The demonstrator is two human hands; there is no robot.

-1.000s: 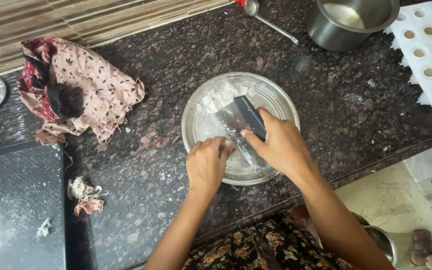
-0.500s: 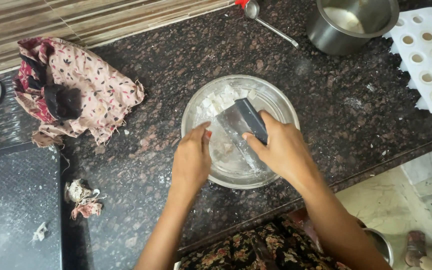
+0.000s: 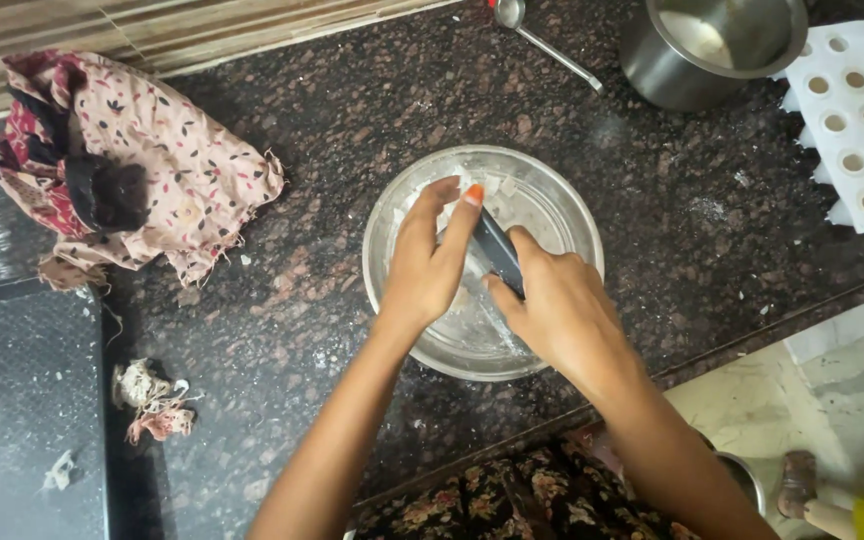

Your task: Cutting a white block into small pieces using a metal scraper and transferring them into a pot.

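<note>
A shallow steel bowl (image 3: 562, 215) with white pieces in it sits on the dark speckled stone counter (image 3: 332, 120). My right hand (image 3: 557, 310) grips a flat scraper with a dark handle (image 3: 500, 250), held tilted over the bowl. My left hand (image 3: 430, 258) reaches into the bowl beside it, fingers stretched along the scraper's blade toward the far rim. The blade itself is mostly hidden behind my left fingers.
A crumpled patterned cloth (image 3: 142, 170) lies at the back left. A steel pot (image 3: 712, 45), a spoon (image 3: 542, 40) and a white mould tray with round holes (image 3: 852, 110) stand at the back right. A dark stovetop (image 3: 12, 410) and a scrap of rag (image 3: 152, 400) are at the left.
My left hand has moved from the bowl's near rim up into the bowl, alongside the scraper. My right hand has kept its hold and shifted slightly toward me.
</note>
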